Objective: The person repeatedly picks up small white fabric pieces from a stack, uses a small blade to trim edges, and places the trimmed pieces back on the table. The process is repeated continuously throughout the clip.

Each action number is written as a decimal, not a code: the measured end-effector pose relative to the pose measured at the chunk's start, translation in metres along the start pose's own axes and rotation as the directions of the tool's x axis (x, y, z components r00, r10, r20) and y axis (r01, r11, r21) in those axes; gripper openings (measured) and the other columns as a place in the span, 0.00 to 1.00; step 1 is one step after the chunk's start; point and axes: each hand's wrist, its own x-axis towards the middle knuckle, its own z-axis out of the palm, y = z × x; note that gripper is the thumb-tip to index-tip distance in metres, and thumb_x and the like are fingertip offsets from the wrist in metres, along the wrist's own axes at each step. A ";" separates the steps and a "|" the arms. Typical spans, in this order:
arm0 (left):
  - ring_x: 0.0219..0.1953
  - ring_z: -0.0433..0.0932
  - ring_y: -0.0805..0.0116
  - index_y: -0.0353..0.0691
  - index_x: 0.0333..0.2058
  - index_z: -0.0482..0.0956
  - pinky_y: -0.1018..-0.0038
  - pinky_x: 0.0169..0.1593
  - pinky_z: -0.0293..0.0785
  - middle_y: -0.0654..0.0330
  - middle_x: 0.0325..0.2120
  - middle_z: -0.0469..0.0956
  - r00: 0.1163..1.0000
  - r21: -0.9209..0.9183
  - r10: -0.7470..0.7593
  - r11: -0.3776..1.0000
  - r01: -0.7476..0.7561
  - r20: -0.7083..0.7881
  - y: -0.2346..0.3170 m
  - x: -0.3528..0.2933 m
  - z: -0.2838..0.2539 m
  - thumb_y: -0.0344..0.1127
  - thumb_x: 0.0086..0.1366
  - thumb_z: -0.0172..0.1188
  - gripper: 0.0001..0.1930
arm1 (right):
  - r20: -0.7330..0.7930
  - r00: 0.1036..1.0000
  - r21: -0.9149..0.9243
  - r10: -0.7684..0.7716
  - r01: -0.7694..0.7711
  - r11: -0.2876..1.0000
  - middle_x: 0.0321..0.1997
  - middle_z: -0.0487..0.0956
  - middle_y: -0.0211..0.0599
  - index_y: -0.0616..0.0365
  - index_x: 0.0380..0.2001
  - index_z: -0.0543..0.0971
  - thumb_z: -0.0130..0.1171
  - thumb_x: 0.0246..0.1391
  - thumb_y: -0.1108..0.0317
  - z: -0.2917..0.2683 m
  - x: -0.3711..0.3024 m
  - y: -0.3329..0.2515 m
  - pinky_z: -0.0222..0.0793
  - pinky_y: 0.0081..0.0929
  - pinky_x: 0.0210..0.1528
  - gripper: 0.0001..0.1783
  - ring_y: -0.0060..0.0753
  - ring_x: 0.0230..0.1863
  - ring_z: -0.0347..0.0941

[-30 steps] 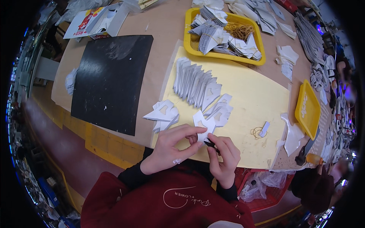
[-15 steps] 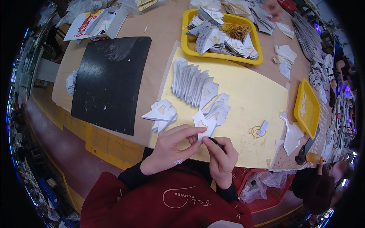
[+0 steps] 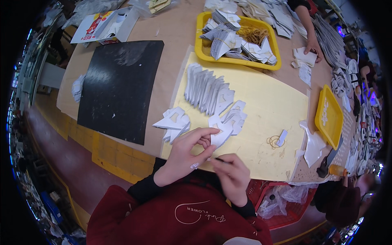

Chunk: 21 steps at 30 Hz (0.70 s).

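My left hand (image 3: 185, 154) is closed on a white cut piece (image 3: 220, 136) with a small window shape in it, thumb and fingers at its near edge. Just to the right, my right hand (image 3: 233, 175) is blurred by motion, its fingers bent around a thin dark tool whose kind I cannot make out. The tool's tip points toward my left thumb. Beyond the held piece lies a small fan of similar pieces (image 3: 236, 116). A long row of stacked pieces (image 3: 208, 92) stands further off, and another little bundle (image 3: 174, 122) lies left of it.
A yellow tray (image 3: 198, 51) holds bundled pieces and rubber bands. To the left lies a black mat (image 3: 118, 90); a white box (image 3: 128, 24) is behind it. Rubber bands (image 3: 274, 142) lie at right, near a second yellow tray (image 3: 339, 122). Another person's hand (image 3: 313, 48) touches white scraps (image 3: 304, 59).
My right hand has moved slightly down and away from the held piece, with the dark tool. My left fingers have shifted up a little. The other person's hand has come nearer, onto the scraps.
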 end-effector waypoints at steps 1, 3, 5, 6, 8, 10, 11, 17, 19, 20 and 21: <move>0.31 0.77 0.76 0.36 0.51 0.79 0.79 0.38 0.75 0.61 0.29 0.77 1.000 -0.017 -0.004 1.000 0.004 -0.007 -0.001 0.000 0.001 0.22 0.60 0.65 0.19 | 0.039 0.997 -0.084 -0.061 0.064 0.994 0.36 0.78 0.37 0.54 0.43 0.86 0.63 0.47 0.82 0.001 0.000 0.001 0.68 0.23 0.28 0.19 0.27 0.28 0.73; 0.31 0.76 0.77 0.36 0.51 0.78 0.79 0.39 0.76 0.61 0.29 0.76 1.000 -0.012 -0.006 1.000 0.006 -0.022 -0.002 -0.001 0.000 0.22 0.60 0.65 0.19 | 0.134 0.976 -0.244 -0.170 0.199 0.949 0.35 0.78 0.36 0.52 0.44 0.86 0.63 0.42 0.82 0.003 0.000 0.004 0.69 0.25 0.27 0.23 0.30 0.27 0.74; 0.30 0.76 0.77 0.36 0.51 0.78 0.79 0.39 0.76 0.62 0.29 0.76 1.000 0.032 0.000 0.999 0.001 -0.026 -0.001 0.001 -0.001 0.22 0.60 0.65 0.18 | 0.150 0.977 -0.273 -0.150 0.187 0.944 0.35 0.78 0.34 0.51 0.45 0.86 0.63 0.39 0.82 0.004 -0.001 0.003 0.69 0.26 0.27 0.26 0.31 0.26 0.73; 0.30 0.76 0.77 0.36 0.51 0.78 0.80 0.39 0.75 0.62 0.29 0.76 1.000 0.021 -0.003 1.000 0.003 -0.028 -0.001 0.001 -0.002 0.22 0.60 0.65 0.18 | 0.191 0.974 -0.288 -0.121 0.173 0.942 0.35 0.78 0.34 0.51 0.45 0.86 0.63 0.39 0.82 0.000 0.002 0.000 0.69 0.26 0.27 0.26 0.31 0.26 0.73; 0.30 0.76 0.77 0.36 0.51 0.78 0.80 0.38 0.75 0.62 0.28 0.76 0.999 0.000 -0.008 1.000 0.008 -0.031 -0.003 0.001 -0.003 0.22 0.60 0.65 0.19 | 0.229 0.969 -0.267 -0.089 0.151 0.952 0.35 0.78 0.35 0.52 0.46 0.85 0.63 0.41 0.82 -0.007 0.006 -0.002 0.69 0.26 0.26 0.25 0.32 0.26 0.73; 0.30 0.76 0.77 0.36 0.51 0.78 0.80 0.38 0.75 0.63 0.28 0.76 1.000 -0.017 -0.007 1.000 0.007 -0.029 -0.002 0.000 -0.004 0.22 0.60 0.65 0.19 | 0.222 0.971 -0.199 -0.090 0.135 0.971 0.35 0.78 0.35 0.53 0.46 0.85 0.63 0.43 0.83 -0.013 0.007 -0.001 0.69 0.26 0.26 0.24 0.32 0.26 0.74; 0.30 0.75 0.77 0.36 0.51 0.78 0.80 0.38 0.75 0.63 0.28 0.76 1.000 -0.026 -0.007 1.000 0.007 -0.029 -0.002 -0.001 -0.004 0.22 0.60 0.65 0.19 | 0.154 0.985 -0.214 -0.081 0.113 0.970 0.35 0.78 0.35 0.53 0.46 0.85 0.63 0.44 0.83 -0.014 0.007 0.000 0.69 0.26 0.26 0.24 0.32 0.26 0.74; 0.28 0.73 0.80 0.35 0.51 0.79 0.82 0.36 0.73 0.65 0.28 0.76 0.999 -0.018 0.012 1.000 -0.011 0.040 0.004 -0.003 -0.006 0.21 0.59 0.65 0.20 | -0.046 0.997 -0.323 -0.055 0.037 0.946 0.31 0.78 0.37 0.59 0.42 0.84 0.66 0.45 0.83 -0.018 0.013 0.003 0.69 0.25 0.26 0.18 0.31 0.25 0.74; 0.28 0.73 0.81 0.35 0.52 0.79 0.82 0.35 0.72 0.65 0.28 0.76 0.998 -0.022 -0.017 1.000 0.019 0.062 0.008 -0.004 -0.006 0.20 0.58 0.65 0.21 | -0.055 0.995 -0.314 -0.084 0.063 0.947 0.31 0.79 0.37 0.60 0.41 0.84 0.67 0.45 0.83 -0.015 0.014 0.006 0.69 0.25 0.26 0.17 0.32 0.26 0.75; 0.28 0.72 0.81 0.36 0.52 0.79 0.82 0.35 0.72 0.66 0.28 0.76 0.997 -0.024 -0.032 0.999 0.034 0.072 0.009 -0.005 -0.006 0.20 0.58 0.65 0.21 | -0.058 0.993 -0.309 -0.099 0.076 0.948 0.31 0.79 0.37 0.61 0.40 0.84 0.67 0.44 0.82 -0.014 0.014 0.007 0.69 0.26 0.26 0.16 0.33 0.26 0.76; 0.28 0.72 0.81 0.36 0.52 0.79 0.83 0.35 0.72 0.66 0.28 0.76 0.997 -0.036 -0.035 0.999 0.038 0.074 0.009 -0.006 -0.006 0.20 0.58 0.64 0.21 | -0.061 0.993 -0.317 -0.102 0.077 0.945 0.31 0.79 0.37 0.61 0.40 0.84 0.67 0.44 0.82 -0.014 0.014 0.007 0.69 0.26 0.26 0.16 0.33 0.26 0.76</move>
